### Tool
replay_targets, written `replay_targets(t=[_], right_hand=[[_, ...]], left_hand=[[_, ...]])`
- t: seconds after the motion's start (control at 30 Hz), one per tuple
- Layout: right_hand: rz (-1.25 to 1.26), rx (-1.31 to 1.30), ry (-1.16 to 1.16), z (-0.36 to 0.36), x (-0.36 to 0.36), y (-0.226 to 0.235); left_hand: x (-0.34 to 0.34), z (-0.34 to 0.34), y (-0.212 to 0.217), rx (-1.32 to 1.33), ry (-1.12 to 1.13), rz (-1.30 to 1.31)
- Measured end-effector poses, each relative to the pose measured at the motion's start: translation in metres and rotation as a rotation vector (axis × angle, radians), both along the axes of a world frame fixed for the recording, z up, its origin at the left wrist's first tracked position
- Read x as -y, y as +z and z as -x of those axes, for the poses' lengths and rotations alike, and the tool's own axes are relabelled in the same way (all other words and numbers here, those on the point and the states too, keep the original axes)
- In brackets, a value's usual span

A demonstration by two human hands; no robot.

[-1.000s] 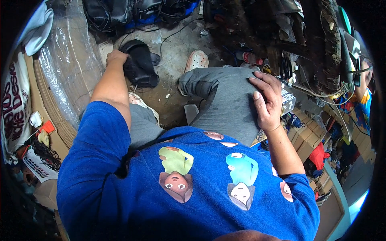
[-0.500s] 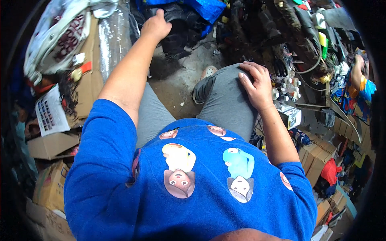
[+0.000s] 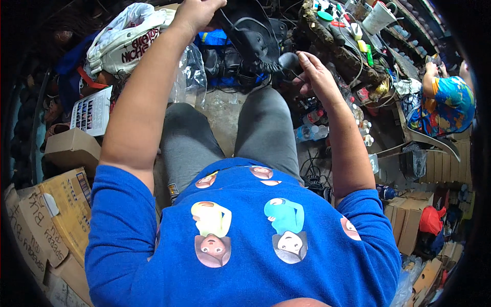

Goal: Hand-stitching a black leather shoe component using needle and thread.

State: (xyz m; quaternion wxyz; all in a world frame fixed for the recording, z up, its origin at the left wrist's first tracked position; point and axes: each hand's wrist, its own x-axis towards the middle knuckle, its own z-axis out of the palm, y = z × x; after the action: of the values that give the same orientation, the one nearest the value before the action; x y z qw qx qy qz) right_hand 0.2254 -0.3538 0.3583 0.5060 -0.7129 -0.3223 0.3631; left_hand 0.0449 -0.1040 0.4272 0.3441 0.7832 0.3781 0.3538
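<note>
I sit in grey trousers and a blue printed top. My left hand (image 3: 198,14) is raised at the top of the view, closed around the upper end of a black shoe (image 3: 249,37) with dangling laces. The shoe hangs above my knees. My right hand (image 3: 316,77) is at the shoe's rounded black tip (image 3: 289,60), with its fingers pinching that tip.
Cardboard boxes (image 3: 61,204) and a printed sheet (image 3: 91,110) lie to my left, under a white bag (image 3: 128,38). Behind the shoe is a clear plastic bag (image 3: 192,71). A cluttered workbench (image 3: 348,46) stands upper right, and plastic bottles (image 3: 312,132) sit beside my right knee. Another person (image 3: 450,100) sits far right.
My left hand has lifted the black shoe from the floor to in front of me. My right hand has left my knee and come up to the shoe's tip.
</note>
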Motion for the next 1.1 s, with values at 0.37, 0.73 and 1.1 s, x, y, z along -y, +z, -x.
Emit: replay_targets(t=[0.37, 0.73, 1.1], right_hand=[[-0.110, -0.289, 0.104, 0.036, 0.065, -0.084], [-0.236, -0.182, 0.013, 0.006, 0.106, -0.083], [-0.254, -0.274, 0.180, -0.011, 0.075, -0.046]], left_hand=[[0.061, 0.053, -0.123, -0.495, 0.083, -0.394], [0.138, -0.016, -0.113, -0.507, -0.902, -1.009], [0.114, -0.037, -0.066, -0.402, -0.636, -0.876]])
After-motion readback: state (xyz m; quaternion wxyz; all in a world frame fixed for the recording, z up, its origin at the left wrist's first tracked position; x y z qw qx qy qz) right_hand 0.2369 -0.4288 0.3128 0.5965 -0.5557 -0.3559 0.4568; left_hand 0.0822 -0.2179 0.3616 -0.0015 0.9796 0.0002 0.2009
